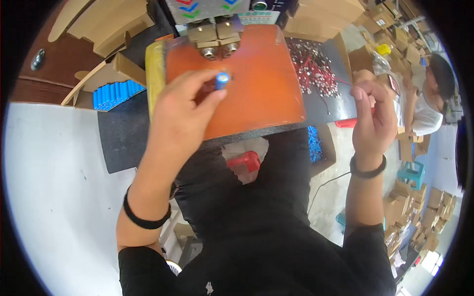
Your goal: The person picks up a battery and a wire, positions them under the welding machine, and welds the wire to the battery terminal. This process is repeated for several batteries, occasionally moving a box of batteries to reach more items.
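My left hand [185, 101] pinches a blue cylindrical battery cell [222, 80] between thumb and fingers, its silvery end facing up. It is over the orange work mat [261, 93], in front of the machine's paired metal heads [218, 48]. To the right, my right hand [374, 116] is raised beside the table edge with its fingertips pinched together. A thin red wire [341, 81] runs to those fingertips from the side of a heap of red wires with silvery ends [316, 69].
An open cardboard box [76, 93] at the left holds several blue cells [117, 93]. Below the table's right side sits a box of small blue pieces [315, 143]. Another person [427, 106] sits at the right, among stacked cartons [437, 212] and a teal stool [412, 172].
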{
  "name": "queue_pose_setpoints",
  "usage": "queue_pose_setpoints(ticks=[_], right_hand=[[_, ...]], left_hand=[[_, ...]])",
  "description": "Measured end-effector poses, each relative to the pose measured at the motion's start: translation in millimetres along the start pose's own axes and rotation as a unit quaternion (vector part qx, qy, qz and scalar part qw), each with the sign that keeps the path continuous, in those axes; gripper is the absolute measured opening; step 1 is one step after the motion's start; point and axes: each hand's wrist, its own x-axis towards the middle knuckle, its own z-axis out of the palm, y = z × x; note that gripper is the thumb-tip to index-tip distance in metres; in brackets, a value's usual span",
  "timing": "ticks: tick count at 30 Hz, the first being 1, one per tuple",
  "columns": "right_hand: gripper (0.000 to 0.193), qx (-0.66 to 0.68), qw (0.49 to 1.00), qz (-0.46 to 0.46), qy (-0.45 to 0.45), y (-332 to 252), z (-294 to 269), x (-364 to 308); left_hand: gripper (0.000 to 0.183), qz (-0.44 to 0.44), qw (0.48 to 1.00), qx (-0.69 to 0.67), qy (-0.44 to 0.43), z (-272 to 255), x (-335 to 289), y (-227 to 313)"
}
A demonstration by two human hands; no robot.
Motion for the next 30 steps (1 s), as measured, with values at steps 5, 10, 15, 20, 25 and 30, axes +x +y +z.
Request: queue_pose_setpoints(ticks=[5,10,15,20,25,30], right_hand=[[0.009,0.094,0.994,0.049,-0.030,-32.7,33.9,17.5],[0.012,0.297,0.938,0.177,0.008,-36.9,44.5,26.0],[0.013,0.345,0.915,0.205,0.022,-20.7,42.0,14.1],[0.016,0.402,0.889,0.215,0.045,-16.0,63.8,3.6],[0.016,0.409,0.876,0.251,0.052,-12.8,81.0,-1.1],[0.016,0.392,0.883,0.254,0.045,-15.3,81.7,-1.9]], left_hand=[[0.027,0.040,0.998,0.034,0.027,12.9,11.7,-17.6],[0.027,0.026,0.998,0.030,0.055,13.8,11.9,-15.2],[0.028,0.042,0.997,0.038,0.057,12.7,13.6,-19.9],[0.029,0.034,0.997,0.039,0.053,13.8,18.2,-20.1],[0.031,0.029,0.997,0.049,0.050,14.7,19.9,-21.4],[0.030,0.037,0.994,0.090,0.049,13.5,18.2,-23.4]])
